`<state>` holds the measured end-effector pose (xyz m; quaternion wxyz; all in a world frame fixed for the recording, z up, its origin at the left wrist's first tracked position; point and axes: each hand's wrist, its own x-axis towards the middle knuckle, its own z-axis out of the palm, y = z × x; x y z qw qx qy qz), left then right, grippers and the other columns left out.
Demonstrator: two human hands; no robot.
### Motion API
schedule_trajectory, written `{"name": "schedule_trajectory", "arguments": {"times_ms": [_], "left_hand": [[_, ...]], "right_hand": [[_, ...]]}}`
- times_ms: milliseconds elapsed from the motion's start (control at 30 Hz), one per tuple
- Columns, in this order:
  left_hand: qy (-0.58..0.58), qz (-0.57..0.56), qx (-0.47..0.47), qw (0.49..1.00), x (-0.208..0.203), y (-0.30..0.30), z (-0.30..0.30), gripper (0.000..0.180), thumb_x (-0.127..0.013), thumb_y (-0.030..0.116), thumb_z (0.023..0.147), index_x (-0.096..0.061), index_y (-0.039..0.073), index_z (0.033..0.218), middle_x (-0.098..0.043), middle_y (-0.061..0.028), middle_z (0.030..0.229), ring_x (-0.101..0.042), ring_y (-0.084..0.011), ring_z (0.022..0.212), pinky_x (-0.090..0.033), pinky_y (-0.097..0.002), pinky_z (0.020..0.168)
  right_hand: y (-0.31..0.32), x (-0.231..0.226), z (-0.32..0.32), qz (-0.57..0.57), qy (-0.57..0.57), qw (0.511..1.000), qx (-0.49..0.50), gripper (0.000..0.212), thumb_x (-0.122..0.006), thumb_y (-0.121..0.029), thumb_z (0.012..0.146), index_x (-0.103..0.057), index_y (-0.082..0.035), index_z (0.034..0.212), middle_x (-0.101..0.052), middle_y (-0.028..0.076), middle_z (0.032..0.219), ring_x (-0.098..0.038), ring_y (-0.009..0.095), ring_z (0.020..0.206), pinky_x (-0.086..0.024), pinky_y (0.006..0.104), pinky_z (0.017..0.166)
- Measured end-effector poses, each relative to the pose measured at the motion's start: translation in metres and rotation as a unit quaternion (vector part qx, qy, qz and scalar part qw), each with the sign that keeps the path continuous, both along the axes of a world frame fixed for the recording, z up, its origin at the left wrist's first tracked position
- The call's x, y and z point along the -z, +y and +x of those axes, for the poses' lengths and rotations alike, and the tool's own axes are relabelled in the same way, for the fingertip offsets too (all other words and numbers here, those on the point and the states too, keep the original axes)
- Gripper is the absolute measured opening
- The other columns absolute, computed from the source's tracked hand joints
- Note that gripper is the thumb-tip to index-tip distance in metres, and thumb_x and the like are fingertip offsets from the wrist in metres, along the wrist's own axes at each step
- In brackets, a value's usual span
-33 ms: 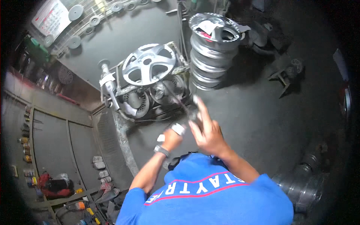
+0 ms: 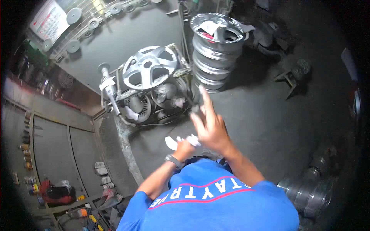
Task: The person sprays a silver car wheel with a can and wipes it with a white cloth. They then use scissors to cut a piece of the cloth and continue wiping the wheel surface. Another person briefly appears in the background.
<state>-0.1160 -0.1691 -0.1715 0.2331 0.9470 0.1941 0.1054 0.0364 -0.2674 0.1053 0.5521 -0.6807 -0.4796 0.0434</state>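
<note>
My left hand (image 2: 184, 149), with a dark band at its wrist, is closed around a crumpled white piece of paper or cloth (image 2: 170, 143). My right hand (image 2: 213, 133) reaches a little farther forward, index finger stretched out with white on its tip. A dark, blurred thing (image 2: 195, 108) is between its thumb and fingers; its kind cannot be made out. Ahead, a silver five-spoke wheel rim (image 2: 148, 63) lies tilted on top of a metal frame machine (image 2: 135, 92). Both hands are apart from the rim.
Right of the machine stands a stack of silver rims (image 2: 216, 61), with white paper (image 2: 210, 27) on top. Shiny cylindrical metal parts (image 2: 308, 190) lie at the lower right. A small stand (image 2: 287, 79) is farther right. Shelving with cans (image 2: 29, 156) lines the left.
My left hand has turned and drawn closer to my right hand, with more of the white piece showing. The dark thing at my right hand has swung away from the rim. The view shifted slightly.
</note>
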Motion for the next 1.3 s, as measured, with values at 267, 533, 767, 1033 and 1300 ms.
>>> {"name": "schedule_trajectory", "arguments": {"times_ms": [267,533,767,1033,1300], "left_hand": [[0.002,-0.315,-0.202,0.927,-0.010,0.048,0.076,0.038,-0.066,0.030,0.101,-0.075,0.004,0.127,-0.082,-0.0150,0.107,-0.077,-0.0321,0.097,-0.059,-0.0481,0.084],[-0.010,-0.551,-0.216,0.806,-0.046,0.098,0.112,0.039,-0.052,0.051,0.112,-0.059,0.013,0.105,-0.061,-0.0013,0.090,-0.055,-0.0138,0.076,-0.044,-0.0334,0.064],[-0.031,-0.475,-0.155,0.866,-0.075,0.126,0.223,0.026,-0.063,0.026,0.109,-0.073,0.005,0.120,-0.070,-0.0004,0.092,-0.059,-0.0095,0.076,-0.047,-0.0310,0.064],[-0.083,-0.264,-0.152,0.949,-0.104,0.157,0.305,0.024,-0.076,0.017,0.103,-0.079,0.002,0.122,-0.073,-0.0107,0.109,-0.069,-0.0241,0.106,-0.055,-0.0378,0.095],[-0.109,-0.253,-0.349,0.896,-0.101,0.147,0.360,0.021,-0.077,0.007,0.102,-0.077,-0.001,0.121,-0.056,-0.0066,0.108,-0.057,-0.0207,0.106,-0.049,-0.0339,0.096]], "right_hand": [[-0.117,0.060,0.190,-0.173,0.091,0.944,0.266,0.096,-0.071,-0.019,0.106,-0.009,-0.005,0.179,-0.073,0.011,0.078,-0.071,0.025,0.064,-0.056,0.0411,0.064],[-0.110,0.056,0.324,-0.147,0.019,0.902,0.405,0.083,-0.065,-0.015,0.110,-0.017,-0.004,0.177,-0.072,0.014,0.085,-0.072,0.029,0.074,-0.055,0.0448,0.075],[-0.037,0.032,0.480,-0.092,-0.091,0.889,0.439,0.087,-0.070,-0.013,0.107,-0.018,0.001,0.174,-0.078,0.016,0.100,-0.078,0.041,0.093,-0.057,0.0518,0.085],[0.057,0.073,0.696,-0.155,-0.093,0.883,0.433,0.089,-0.073,-0.012,0.103,-0.020,-0.002,0.174,-0.081,0.020,0.118,-0.077,0.046,0.108,-0.056,0.0580,0.096],[0.146,0.153,0.883,-0.255,-0.083,0.895,0.356,0.091,-0.074,-0.015,0.102,-0.019,-0.005,0.174,-0.075,0.024,0.135,-0.068,0.042,0.132,-0.033,0.0600,0.128]]}}
